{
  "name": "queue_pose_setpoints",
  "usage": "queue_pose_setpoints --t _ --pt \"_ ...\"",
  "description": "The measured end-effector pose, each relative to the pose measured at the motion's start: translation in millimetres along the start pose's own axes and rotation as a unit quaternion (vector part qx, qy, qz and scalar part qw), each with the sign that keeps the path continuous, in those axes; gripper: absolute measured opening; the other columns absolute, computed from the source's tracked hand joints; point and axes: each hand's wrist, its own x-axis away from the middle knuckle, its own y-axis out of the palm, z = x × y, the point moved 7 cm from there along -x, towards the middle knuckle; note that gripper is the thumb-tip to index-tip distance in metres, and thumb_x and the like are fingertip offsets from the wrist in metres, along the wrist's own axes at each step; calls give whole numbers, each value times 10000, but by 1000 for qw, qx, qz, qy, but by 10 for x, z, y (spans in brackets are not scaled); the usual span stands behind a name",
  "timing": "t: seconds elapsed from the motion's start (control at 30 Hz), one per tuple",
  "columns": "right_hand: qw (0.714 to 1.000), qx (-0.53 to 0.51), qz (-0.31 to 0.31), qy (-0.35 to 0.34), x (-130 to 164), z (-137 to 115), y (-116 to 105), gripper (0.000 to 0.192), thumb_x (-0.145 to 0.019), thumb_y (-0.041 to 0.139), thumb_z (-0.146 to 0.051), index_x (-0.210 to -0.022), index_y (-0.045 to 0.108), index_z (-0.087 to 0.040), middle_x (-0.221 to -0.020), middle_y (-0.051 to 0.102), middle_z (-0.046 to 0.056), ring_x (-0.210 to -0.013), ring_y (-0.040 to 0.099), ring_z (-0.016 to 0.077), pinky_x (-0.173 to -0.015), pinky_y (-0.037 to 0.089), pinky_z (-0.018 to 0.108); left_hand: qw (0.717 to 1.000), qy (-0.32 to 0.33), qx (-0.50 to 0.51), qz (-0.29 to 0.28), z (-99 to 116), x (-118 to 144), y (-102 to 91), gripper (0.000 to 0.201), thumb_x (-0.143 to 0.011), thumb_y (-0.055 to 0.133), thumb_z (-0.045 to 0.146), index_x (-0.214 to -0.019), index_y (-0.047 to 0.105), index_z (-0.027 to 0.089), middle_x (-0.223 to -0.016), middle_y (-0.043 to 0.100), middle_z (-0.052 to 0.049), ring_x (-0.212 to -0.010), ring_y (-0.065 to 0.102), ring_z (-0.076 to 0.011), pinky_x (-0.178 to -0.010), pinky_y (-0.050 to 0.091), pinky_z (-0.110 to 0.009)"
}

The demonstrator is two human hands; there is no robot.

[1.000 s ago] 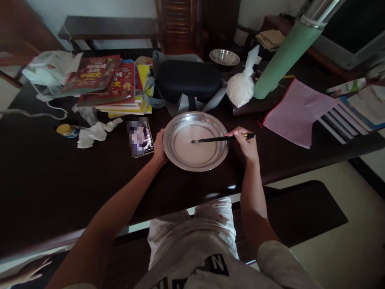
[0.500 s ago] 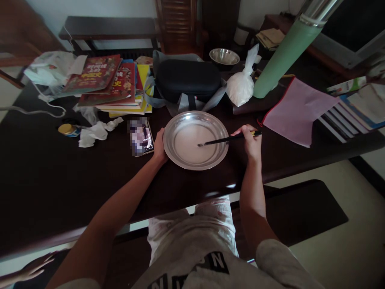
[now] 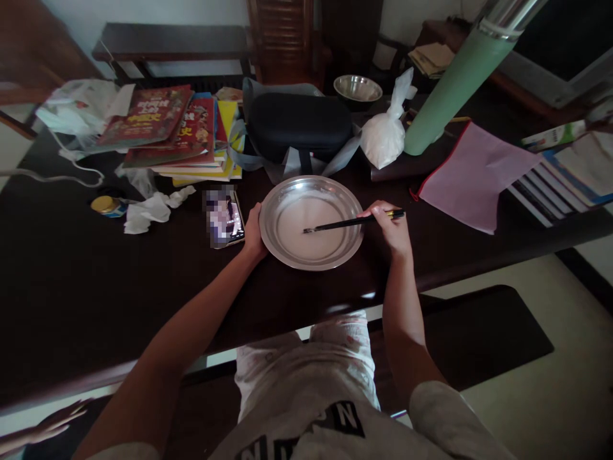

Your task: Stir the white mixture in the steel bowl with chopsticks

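You have open dark tabletop [image 3: 96, 300] on the near left and along the near edge in front of the metal plate [image 3: 287, 246]. Behind the plate your way is blocked by a black case [image 3: 299, 124], a white bag [image 3: 383, 140] and a green tube [image 3: 450, 89]. A phone [image 3: 223, 217] lies just left of it, a pink folder [image 3: 472, 172] to its right.

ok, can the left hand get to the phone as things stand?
Probably yes. The left hand rests on the near-left rim of the metal plate, and the phone lies flat on the table just beside it, with nothing between them.
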Motion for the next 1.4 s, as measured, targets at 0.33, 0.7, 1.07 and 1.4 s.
queue_pose_setpoints --t 0.33,0.7,1.07,1.4 --pt "1000 -7 2 4 8 19 -21 545 -869 759 -779 -664 764 -274 -685 796 6 -706 785 217 -739 633 371 1000 -7 5 -21 -26 -35 4 313 -832 846 486 -766 695 220 -698 717 5 -777 720 -198 -768 596 -300" --pt "1000 -8 13 2 3 20 -45 543 -891 749 -760 -669 753 -264 -640 752 4 -679 768 205 -729 629 360 1000 -2 16 -2 -1 -9 3 323 -821 867 444 -708 648 234 -648 680 19 -663 653 -174 -645 567 -280" --pt "1000 0 13 10 10 5 -37 565 -869 744 -795 -653 737 -273 -651 769 3 -704 780 220 -751 638 381 1000 -1 -14 -3 29 21 16 292 -910 788 423 -729 664 231 -672 678 28 -698 645 -169 -750 569 -292" --pt "999 -2 30 19 14 9 -55 586 -877 722 -809 -643 715 -271 -624 744 -4 -679 775 213 -755 645 382 1000 -13 1 -14 3 16 24 264 -886 786 435 -755 658 246 -639 683 29 -670 658 -178 -679 596 -281"
